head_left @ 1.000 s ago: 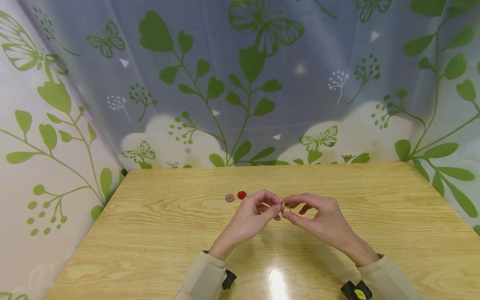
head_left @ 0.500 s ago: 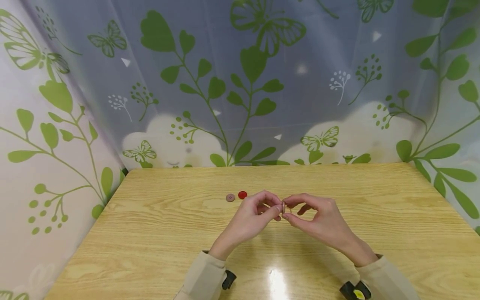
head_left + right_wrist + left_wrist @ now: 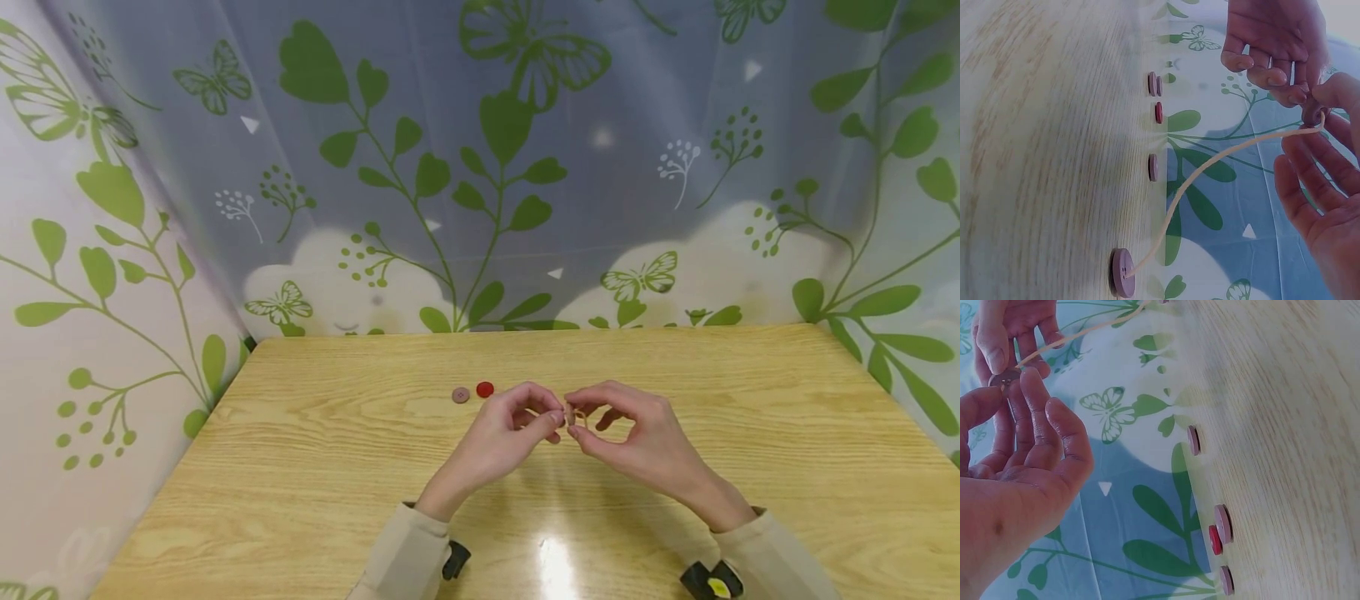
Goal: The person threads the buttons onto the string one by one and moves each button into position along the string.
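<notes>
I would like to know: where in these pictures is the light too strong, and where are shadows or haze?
Head view: glare on the table at the bottom, faint shadows below the left hand and right hand; left wrist view: hazy and bluish; right wrist view: top right corner washed out, but the cord clear.

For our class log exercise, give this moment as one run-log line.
left hand: pinching cord | right hand: pinching brown button | cord: through held button | on table: red button, other brown buttons
</notes>
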`<control>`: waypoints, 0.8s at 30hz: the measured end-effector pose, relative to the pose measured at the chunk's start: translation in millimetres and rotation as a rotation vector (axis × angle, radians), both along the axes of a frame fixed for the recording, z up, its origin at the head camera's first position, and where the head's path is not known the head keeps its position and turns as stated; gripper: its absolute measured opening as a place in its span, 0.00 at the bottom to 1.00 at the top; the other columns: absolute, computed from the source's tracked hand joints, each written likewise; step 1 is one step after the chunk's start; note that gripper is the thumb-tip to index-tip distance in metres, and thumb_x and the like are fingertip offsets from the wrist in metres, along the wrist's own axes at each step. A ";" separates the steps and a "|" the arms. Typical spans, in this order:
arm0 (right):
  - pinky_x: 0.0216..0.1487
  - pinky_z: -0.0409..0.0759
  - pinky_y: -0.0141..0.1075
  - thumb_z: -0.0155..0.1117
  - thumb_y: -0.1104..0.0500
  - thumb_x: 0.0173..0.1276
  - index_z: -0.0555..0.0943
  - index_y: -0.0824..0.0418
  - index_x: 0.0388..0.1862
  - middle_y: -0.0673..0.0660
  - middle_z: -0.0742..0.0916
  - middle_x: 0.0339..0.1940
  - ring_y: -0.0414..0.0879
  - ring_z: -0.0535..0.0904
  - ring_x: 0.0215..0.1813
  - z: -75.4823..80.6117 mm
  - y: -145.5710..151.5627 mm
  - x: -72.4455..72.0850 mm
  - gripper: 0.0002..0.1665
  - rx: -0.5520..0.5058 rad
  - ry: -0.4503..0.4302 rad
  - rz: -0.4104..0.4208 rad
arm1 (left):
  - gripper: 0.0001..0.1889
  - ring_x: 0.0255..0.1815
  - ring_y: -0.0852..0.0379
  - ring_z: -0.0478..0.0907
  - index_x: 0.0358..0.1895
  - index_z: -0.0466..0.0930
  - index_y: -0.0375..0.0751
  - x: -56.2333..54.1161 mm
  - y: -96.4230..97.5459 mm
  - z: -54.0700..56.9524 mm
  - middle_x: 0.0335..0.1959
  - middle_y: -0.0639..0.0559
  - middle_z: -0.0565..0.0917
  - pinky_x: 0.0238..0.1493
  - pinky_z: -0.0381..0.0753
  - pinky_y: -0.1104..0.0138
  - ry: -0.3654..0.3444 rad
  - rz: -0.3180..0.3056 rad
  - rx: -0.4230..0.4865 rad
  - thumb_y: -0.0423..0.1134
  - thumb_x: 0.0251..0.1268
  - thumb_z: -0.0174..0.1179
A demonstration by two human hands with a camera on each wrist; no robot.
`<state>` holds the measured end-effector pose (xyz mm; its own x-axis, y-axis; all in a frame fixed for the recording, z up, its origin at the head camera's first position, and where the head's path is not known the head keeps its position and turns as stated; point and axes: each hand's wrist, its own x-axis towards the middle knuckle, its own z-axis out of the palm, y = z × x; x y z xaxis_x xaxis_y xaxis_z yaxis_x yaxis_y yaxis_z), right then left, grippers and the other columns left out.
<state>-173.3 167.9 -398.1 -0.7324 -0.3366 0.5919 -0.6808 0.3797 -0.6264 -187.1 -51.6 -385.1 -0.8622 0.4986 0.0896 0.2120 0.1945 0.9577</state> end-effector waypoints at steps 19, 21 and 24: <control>0.36 0.85 0.32 0.75 0.71 0.58 0.85 0.50 0.48 0.46 0.90 0.42 0.38 0.85 0.38 -0.6 0.5 1.3 0.23 -0.003 -0.004 -0.006 | 0.05 0.40 0.57 0.86 0.49 0.80 0.45 -0.1 -5.3 -3.2 0.45 0.49 0.84 0.50 0.84 0.47 -0.009 0.013 0.001 0.38 0.77 0.57; 0.36 0.85 0.32 0.75 0.71 0.58 0.85 0.50 0.48 0.47 0.90 0.42 0.38 0.85 0.38 -0.7 0.8 1.1 0.23 0.001 0.001 -0.007 | 0.05 0.41 0.54 0.86 0.49 0.80 0.45 0.1 -5.7 -3.4 0.45 0.49 0.83 0.51 0.84 0.47 -0.012 0.012 0.006 0.37 0.77 0.57; 0.35 0.85 0.33 0.75 0.71 0.58 0.85 0.51 0.47 0.48 0.90 0.42 0.38 0.85 0.39 -1.0 1.3 0.9 0.22 0.009 0.011 -0.008 | 0.06 0.43 0.49 0.87 0.50 0.80 0.44 0.7 -6.5 -3.4 0.45 0.48 0.83 0.51 0.84 0.46 -0.014 0.014 0.011 0.37 0.77 0.57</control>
